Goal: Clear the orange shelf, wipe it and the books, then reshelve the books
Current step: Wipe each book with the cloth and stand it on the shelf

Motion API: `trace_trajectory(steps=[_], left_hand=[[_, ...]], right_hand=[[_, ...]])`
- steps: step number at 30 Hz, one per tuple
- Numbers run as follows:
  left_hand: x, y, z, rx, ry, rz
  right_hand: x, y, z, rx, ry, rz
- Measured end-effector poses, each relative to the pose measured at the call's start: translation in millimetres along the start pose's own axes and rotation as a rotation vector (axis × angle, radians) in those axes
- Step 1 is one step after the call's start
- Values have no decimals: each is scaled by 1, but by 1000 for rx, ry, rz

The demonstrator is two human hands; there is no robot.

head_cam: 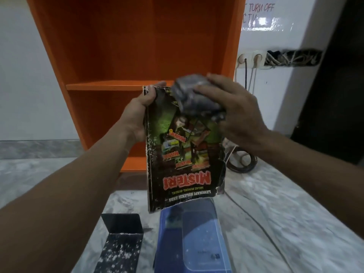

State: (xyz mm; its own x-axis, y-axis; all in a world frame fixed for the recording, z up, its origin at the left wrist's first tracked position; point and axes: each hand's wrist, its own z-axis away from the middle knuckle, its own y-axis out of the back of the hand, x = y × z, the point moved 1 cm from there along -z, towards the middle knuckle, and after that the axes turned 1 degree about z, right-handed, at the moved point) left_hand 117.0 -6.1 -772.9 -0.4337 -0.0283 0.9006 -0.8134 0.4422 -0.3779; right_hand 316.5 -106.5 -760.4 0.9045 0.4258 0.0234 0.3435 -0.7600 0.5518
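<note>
Before the orange shelf (118, 85), the left hand (137, 113) grips a worn book (183, 164) by its spine edge, thumb curled over the cover. The right hand (234, 111), fingers curled, presses a grey cloth (193, 97) against the book's top. The cloth is blurred, and the left hand's fingers behind the book are hidden.

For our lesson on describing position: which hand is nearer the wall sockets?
Right. The right hand, holding a cloth, is just below the sockets; the left hand grips the book's left edge, farther away.
</note>
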Motion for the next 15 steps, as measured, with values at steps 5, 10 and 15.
trace_trajectory(steps=[5, 10, 15], left_hand=[[9, -7, 3, -13, -23, 45], [16, 30, 9, 76, -71, -4], [12, 28, 9, 82, -47, 14]], right_hand=[[-25, -49, 63, -244, -8, 2], [-52, -44, 141, -859, 312, -127], [-46, -16, 68, -350, -21, -298]])
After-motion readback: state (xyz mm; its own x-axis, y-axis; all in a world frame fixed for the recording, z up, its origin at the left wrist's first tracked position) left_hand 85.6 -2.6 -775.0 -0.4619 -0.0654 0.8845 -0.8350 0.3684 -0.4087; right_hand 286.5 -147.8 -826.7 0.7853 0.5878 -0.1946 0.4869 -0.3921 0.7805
